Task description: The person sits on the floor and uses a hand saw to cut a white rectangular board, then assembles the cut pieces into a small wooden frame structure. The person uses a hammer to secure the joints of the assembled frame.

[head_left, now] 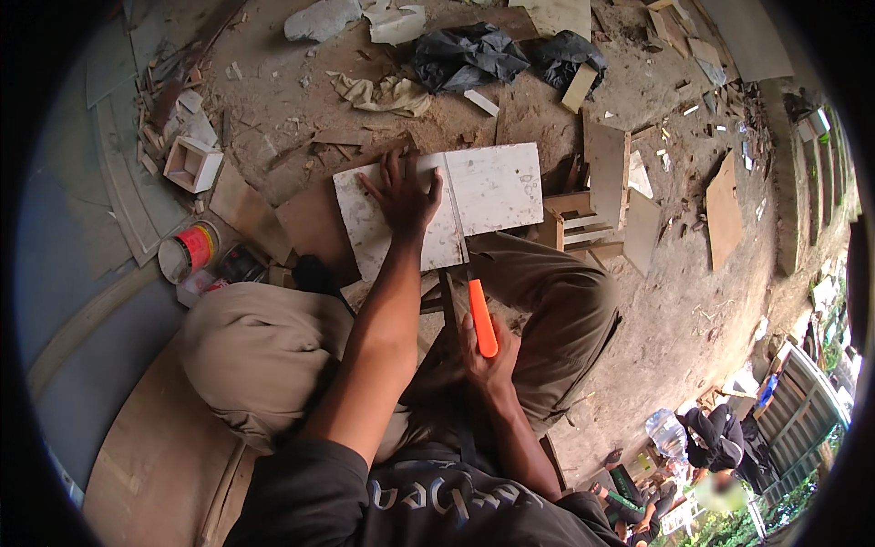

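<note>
A pale, speckled board (497,187) lies across in front of my knees. My left hand (404,196) rests flat on its left part, fingers spread. A handsaw with an orange handle (482,319) is gripped in my right hand (492,351), below the board's near edge. Its thin blade lines up with a straight dark cut or line (453,196) running across the board, right of my left hand. How deep the blade sits in the board I cannot tell. Under the board, a dark wooden support (448,296) shows in part.
Wooden frame pieces (606,173) stand right of the board. Black plastic bags (469,56) and a crumpled cloth (383,95) lie beyond it. Left are a small wooden box (192,164) and a paint can (190,251). Scraps litter the dirt floor. Other people (720,438) sit at the lower right.
</note>
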Available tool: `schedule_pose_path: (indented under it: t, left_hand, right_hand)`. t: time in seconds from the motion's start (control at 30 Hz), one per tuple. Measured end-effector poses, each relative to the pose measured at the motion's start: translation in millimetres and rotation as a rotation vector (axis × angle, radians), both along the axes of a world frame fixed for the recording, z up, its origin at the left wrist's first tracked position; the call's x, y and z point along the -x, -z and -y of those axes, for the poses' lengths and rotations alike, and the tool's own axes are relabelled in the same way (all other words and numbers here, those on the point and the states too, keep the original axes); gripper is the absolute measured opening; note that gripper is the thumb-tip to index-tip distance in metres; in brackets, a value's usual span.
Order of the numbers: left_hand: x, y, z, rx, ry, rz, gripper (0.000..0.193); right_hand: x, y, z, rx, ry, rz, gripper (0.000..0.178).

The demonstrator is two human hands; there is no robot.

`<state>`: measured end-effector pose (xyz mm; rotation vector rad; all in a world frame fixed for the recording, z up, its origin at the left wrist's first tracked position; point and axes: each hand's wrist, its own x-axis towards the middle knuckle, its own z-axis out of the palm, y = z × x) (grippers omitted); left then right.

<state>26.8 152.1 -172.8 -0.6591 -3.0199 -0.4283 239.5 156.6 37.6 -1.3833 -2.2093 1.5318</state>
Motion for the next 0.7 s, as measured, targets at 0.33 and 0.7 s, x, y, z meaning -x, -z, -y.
schedule_pose_path:
  t: [0.33, 0.7]
  left_hand:
    - [1, 1, -1, -0.021, -0.021, -0.021, 0.055]
    - [11, -2, -19, -0.024, -0.061, -0.076, 0.053]
  right_hand:
    - [2, 1, 7, -0.041, -0.018, 0.017, 0.023]
    - [22, -21, -7, -0.027, 0.029, -0.052, 0.019]
